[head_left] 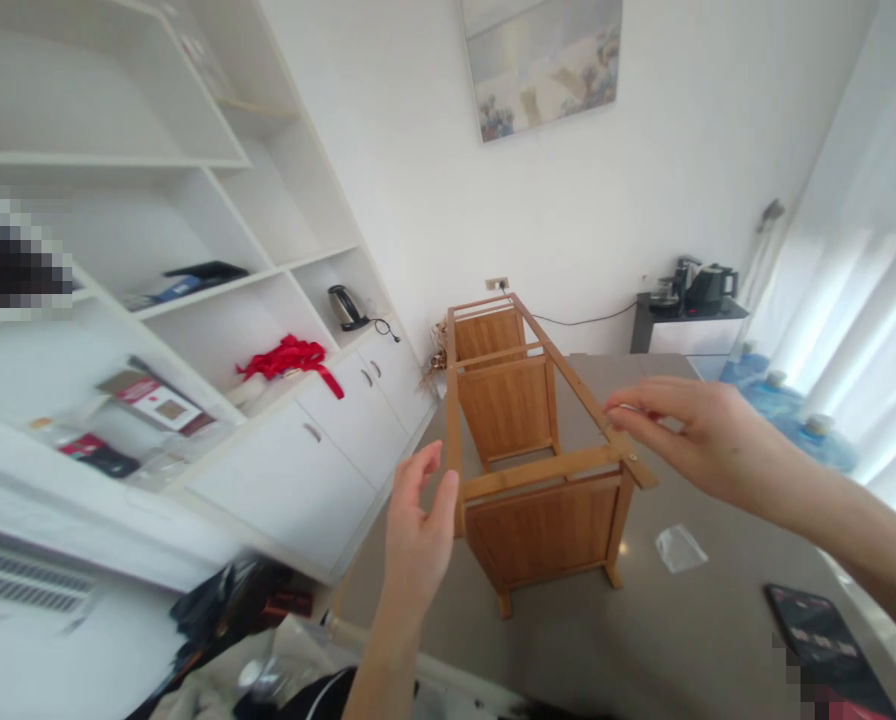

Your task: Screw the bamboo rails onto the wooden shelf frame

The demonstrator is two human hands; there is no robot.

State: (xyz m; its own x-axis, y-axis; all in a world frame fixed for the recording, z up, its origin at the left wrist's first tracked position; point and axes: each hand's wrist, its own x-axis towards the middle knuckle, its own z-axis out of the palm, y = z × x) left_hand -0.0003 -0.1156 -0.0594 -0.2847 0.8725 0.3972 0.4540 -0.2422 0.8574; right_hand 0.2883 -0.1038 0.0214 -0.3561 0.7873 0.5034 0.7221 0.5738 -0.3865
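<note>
A wooden rack point(545, 535) with slatted panels and long rails lies on the grey table point(553, 640). My left hand point(418, 520) is beside its near left corner, thumb and fingers apart and curved, holding nothing. Whether it touches the wood I cannot tell. Over the right rail point(579, 390), close to the near right corner, my right hand point(695, 435) has thumb and fingertips drawn together. Something small and pale shows at those fingertips, too small to name. A round metal fastener point(632, 457) sits in the corner of the rack.
A small clear plastic bag point(680, 549) and a phone point(830, 640) lie on the table at right. White shelving point(268, 270) with a kettle point(347, 308) and red ribbon point(290, 358) stands left. Water jugs point(815, 440) and a coffee maker point(669, 290) are at right.
</note>
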